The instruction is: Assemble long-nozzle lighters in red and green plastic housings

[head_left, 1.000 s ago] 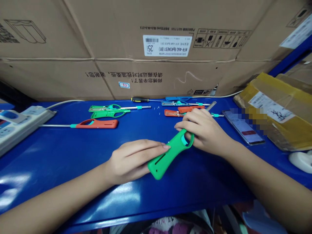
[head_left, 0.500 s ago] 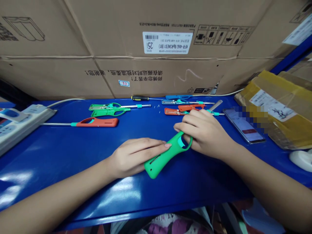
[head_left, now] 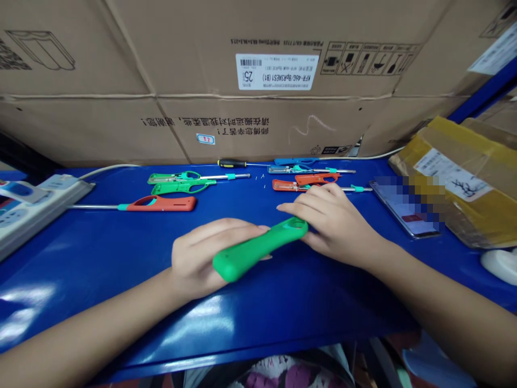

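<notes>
A green long-necked lighter (head_left: pixel 258 245) is held between my two hands above the blue table, its edge turned up and its butt end toward me. My left hand (head_left: pixel 210 256) wraps the handle from the left side. Around the front end, by the finger loop, my right hand (head_left: pixel 333 223) is closed, and its fingers hide the metal barrel. Behind the right hand lie an opened orange lighter (head_left: pixel 285 185) and an opened blue lighter (head_left: pixel 283 169). An opened green lighter (head_left: pixel 181 187) and a whole orange lighter (head_left: pixel 173 203) rest at the left.
A screwdriver (head_left: pixel 232 163) lies at the back against a large cardboard box (head_left: pixel 177 64). At the left stands a white power strip (head_left: pixel 44 207). On the right are a phone (head_left: pixel 404 210), a taped parcel (head_left: pixel 460 178) and a white object (head_left: pixel 501 264). Tiny bits dot the blue table (head_left: pixel 133 302).
The green lighter has rolled in my hands, from its flat side to its narrow edge, and shifted a little left. Its barrel, visible past my right hand before, is now hidden.
</notes>
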A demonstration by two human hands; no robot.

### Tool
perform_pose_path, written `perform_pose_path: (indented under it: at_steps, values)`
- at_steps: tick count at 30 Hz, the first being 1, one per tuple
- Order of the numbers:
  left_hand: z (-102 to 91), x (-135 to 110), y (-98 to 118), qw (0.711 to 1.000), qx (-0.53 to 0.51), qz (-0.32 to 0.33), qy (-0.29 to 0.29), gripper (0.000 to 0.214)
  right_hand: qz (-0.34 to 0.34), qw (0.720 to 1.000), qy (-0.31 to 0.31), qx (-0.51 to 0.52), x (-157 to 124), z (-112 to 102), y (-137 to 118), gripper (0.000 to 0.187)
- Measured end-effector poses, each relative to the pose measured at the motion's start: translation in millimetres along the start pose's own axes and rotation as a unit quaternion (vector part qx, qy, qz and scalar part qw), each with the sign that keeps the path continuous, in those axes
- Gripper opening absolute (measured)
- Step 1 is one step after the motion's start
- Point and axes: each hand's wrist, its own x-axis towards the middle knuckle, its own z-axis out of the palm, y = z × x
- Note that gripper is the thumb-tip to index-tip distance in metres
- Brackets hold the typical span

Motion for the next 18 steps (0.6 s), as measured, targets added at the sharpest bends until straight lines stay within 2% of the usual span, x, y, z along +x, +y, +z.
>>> perform_pose_path:
  at_steps: [3,5,7,10,12,14,16,18]
  values:
    - [-0.3,4,4,0.995,-0.016,-0.080,0.064,0.012,0.013,0.999,0.029,0.009,0,-2,-2,0.024]
    - [3.2,5,2,0.982,-0.055,-0.145,0.108,0.014,0.020,0.999,0.040,0.005,1,-4,-1,0.023]
    - [8.8,6,-4,0.956,-0.129,-0.219,0.150,0.026,0.031,0.999,0.038,0.004,0,-5,0,0.023]
    - [16.7,8,-18,0.893,-0.267,-0.291,0.216,0.034,0.050,0.998,0.026,0.013,0,-4,2,0.022]
    - [17.5,11,-29,0.867,-0.300,-0.304,0.258,0.032,0.053,0.998,0.017,0.024,-1,-3,2,0.028]
    - [11.0,15,-39,0.860,-0.287,-0.281,0.314,0.029,0.055,0.998,0.004,0.039,-2,-1,0,0.043]
    - [-3.8,21,-46,0.859,-0.279,-0.271,0.331,0.030,0.060,0.997,-0.016,0.052,-2,-1,-1,0.056]
    - [-24.3,27,-51,0.867,-0.242,-0.242,0.361,0.029,0.071,0.995,-0.035,0.054,-1,-2,-1,0.062]
